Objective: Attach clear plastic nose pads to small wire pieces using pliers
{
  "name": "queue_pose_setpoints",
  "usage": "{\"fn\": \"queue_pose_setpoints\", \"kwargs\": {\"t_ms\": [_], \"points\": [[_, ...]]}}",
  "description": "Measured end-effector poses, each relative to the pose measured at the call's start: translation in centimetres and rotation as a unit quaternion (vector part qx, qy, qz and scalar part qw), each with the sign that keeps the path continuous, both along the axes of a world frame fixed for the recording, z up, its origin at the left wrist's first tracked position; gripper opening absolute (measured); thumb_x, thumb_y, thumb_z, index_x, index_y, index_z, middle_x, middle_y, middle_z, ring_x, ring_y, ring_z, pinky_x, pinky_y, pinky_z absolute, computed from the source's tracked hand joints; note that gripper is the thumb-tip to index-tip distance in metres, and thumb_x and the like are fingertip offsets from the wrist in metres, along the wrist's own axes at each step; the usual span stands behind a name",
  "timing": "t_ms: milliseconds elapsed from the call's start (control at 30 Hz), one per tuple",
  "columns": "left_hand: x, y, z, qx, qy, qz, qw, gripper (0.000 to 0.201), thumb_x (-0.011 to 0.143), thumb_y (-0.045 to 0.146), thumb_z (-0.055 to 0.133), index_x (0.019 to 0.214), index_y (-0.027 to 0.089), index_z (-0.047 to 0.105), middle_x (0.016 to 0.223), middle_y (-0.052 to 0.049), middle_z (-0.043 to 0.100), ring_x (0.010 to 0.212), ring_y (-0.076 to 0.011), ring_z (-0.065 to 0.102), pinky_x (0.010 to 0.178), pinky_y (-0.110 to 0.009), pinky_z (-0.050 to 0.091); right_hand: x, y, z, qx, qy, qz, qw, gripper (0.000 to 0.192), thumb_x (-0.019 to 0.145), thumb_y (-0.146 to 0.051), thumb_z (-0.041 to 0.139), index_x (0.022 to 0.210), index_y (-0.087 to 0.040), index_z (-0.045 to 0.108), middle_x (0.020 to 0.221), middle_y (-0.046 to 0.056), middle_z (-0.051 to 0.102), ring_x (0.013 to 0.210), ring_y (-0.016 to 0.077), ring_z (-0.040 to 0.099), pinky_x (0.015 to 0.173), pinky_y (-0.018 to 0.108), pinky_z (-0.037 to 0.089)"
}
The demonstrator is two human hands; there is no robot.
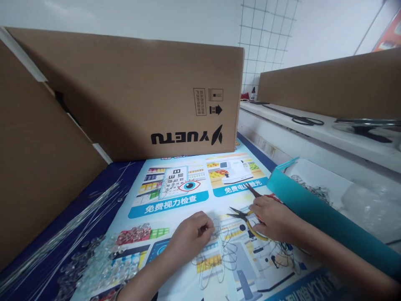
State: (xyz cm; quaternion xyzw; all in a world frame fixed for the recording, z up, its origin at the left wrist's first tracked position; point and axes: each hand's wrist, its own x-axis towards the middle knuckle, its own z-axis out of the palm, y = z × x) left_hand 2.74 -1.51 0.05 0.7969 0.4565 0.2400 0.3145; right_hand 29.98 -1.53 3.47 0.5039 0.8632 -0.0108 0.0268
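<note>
My left hand (192, 234) is closed in a pinch over the printed sheet. Thin wire bent into petal-like loops (230, 253) spreads from its fingertips. My right hand (272, 215) is wrapped round needle-nose pliers (240, 215) with yellow handles, their dark jaws apart and pointing left. A second dark-tipped tool (253, 191) with red handles also lies at this hand; its grip is partly hidden, so I cannot tell if it is held too. More bent wire pieces (283, 253) lie below my right wrist.
Clear and dark beads (106, 259) heap at the lower left, beside long straight wires (78, 225) on blue cloth. Cardboard boxes (125, 96) wall the back and left. A teal box (313, 209) with wire pieces and a plastic bag stands right; scissors (307, 121) lie on the ledge.
</note>
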Motion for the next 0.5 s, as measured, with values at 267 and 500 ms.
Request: {"fn": "queue_pose_setpoints", "kwargs": {"t_ms": [267, 500], "points": [[-0.2, 0.3, -0.2, -0.012, -0.028, -0.011, 0.999, 0.013, 0.079, 0.016, 0.047, 0.069, 0.018, 0.055, 0.073, 0.0, 0.055, 0.068, -0.0129, 0.051, 0.06, -0.022, 0.037, -1.4, -1.3, -0.8, 0.037, 0.005, 0.034, 0.999, 0.046, 0.071, -0.041, 0.056, 0.108, -0.014, 0.058, 0.099, 0.013, 0.055, 0.096, 0.0292, 0.045, 0.088, 0.043, 0.03], [-0.3, 0.4, -0.3, -0.023, -0.033, -0.009, 0.999, 0.013, 0.08, 0.017, 0.046, 0.072, 0.018, 0.056, 0.073, 0.001, 0.055, 0.067, -0.0125, 0.051, 0.061, -0.023, 0.037, -3.5, -2.5, -1.8, 0.081, -0.073, 0.059, 0.992, 0.035, 0.071, -0.027, 0.054, 0.101, -0.009, 0.057, 0.089, 0.015, 0.054, 0.085, 0.0294, 0.046, 0.075, 0.042, 0.034]]}}
